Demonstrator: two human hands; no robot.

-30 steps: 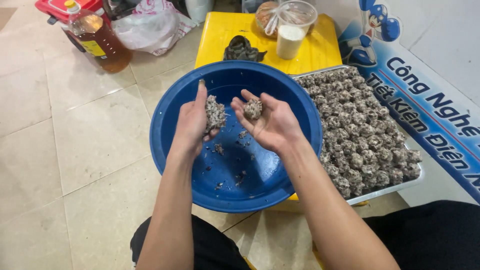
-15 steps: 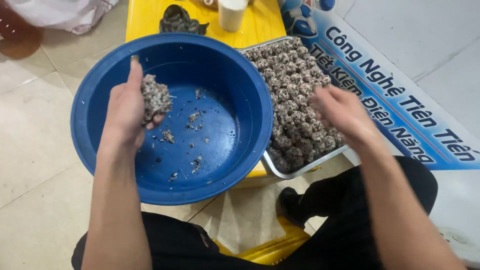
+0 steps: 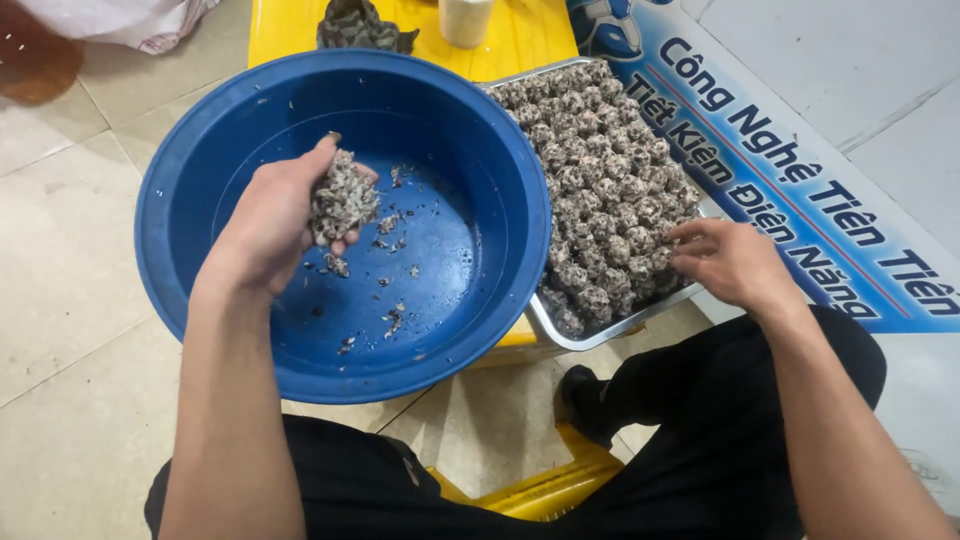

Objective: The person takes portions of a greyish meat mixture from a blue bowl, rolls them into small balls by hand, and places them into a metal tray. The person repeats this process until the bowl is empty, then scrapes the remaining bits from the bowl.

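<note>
A clump of speckled grey-brown mixture (image 3: 342,198) was held in the left hand (image 3: 272,222), the fingers curled loosely round it so that the grip was only partly closed, above the inside of a large blue basin (image 3: 480,300). Below and just right of that grip, only scattered crumbs (image 3: 392,318) were left on the basin's floor, which suggested that the bulk of the mixture had been used up and that the clump in hand was among the last of it.

Further right, a metal tray (image 3: 600,335) was seen touching the basin's rim, packed almost edge to edge with rolled balls (image 3: 600,190) of the same mixture in close rows. The right hand (image 3: 728,262) was laid at the tray's near right corner, its fingers spread and open, with the fingertips resting on or just over the outermost balls; nothing could be seen gripped in it. Little free room was judged to remain on the tray.

Beyond both hands, a yellow bench (image 3: 520,40) was seen carrying a dark crumpled bag (image 3: 358,24) and a white cup (image 3: 466,18), well apart from either grip.
</note>
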